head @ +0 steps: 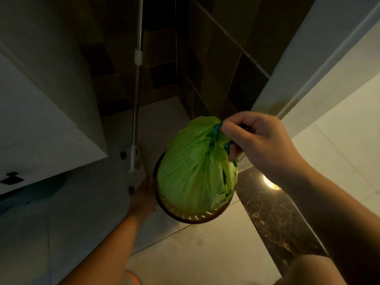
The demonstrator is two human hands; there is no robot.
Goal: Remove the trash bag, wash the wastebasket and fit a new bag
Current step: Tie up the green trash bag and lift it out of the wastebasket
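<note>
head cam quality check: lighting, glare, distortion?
Head view: dim overall, upper tiled wall near black; one glare spot on the dark marble strip; wide-angle bends the door frame; green bag brightest and readable; left hand in shadow, right hand clearer.

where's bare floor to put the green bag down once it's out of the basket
Bare pale floor lies in front of the wastebasket, between the left forearm and the dark marble threshold. More lies behind the green bag, toward the tiled corner. Left of the basket it is crowded: the left hand, the mop and the white cabinet.
</note>
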